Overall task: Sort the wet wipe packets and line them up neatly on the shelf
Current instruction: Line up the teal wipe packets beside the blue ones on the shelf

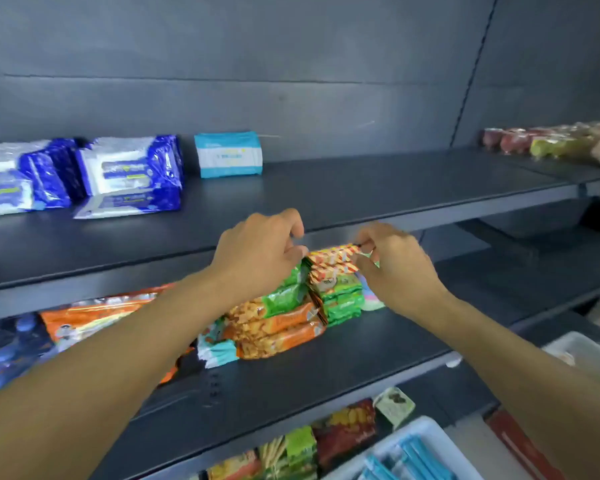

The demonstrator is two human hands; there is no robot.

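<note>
holding 1 red-and-yellow striped packet (331, 259) above the middle shelf (378, 344), long axis running left to right, right end tilted slightly up. left hand (260, 252) pinches its left end; right hand (392, 261) pinches its right end, packet spanning between both grips. stack of orange and green packets (291, 315) directly beneath. blue-and-white wipe packs (129, 174) and 1 teal pack (227, 154) on upper shelf (395, 188).
</note>
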